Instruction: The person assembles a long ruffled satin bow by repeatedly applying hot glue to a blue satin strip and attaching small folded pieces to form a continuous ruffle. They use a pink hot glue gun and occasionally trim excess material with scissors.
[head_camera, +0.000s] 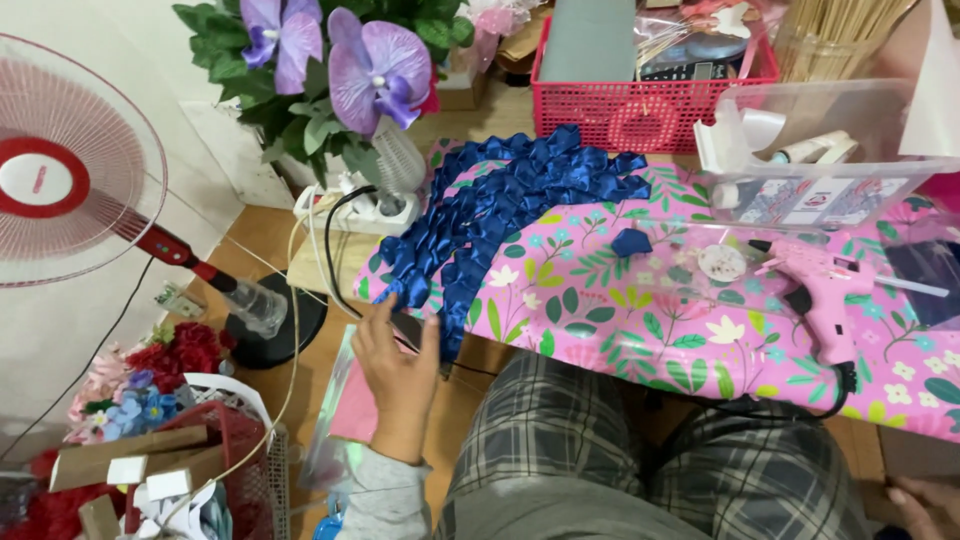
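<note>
My left hand (398, 375) reaches down at the near left edge of the low table (620, 320), which is covered in pink floral paper. Its fingers touch the lower end of a pile of folded blue ribbon petals (500, 210) that runs diagonally across the table's left part; I cannot tell if it grips any. One loose blue petal (631, 242) lies apart to the right. My right hand (925, 505) shows only partly at the bottom right corner, resting low by my knee with nothing visible in it. My checked trousers fill the bottom middle.
A pink glue gun (822, 290) lies on the table's right with its black cord. Behind stand a clear plastic box (820, 150), a red basket (640, 100) and purple artificial flowers (340, 60). A fan (70, 170), a white power strip (365, 210) and craft baskets (240, 450) crowd the left floor.
</note>
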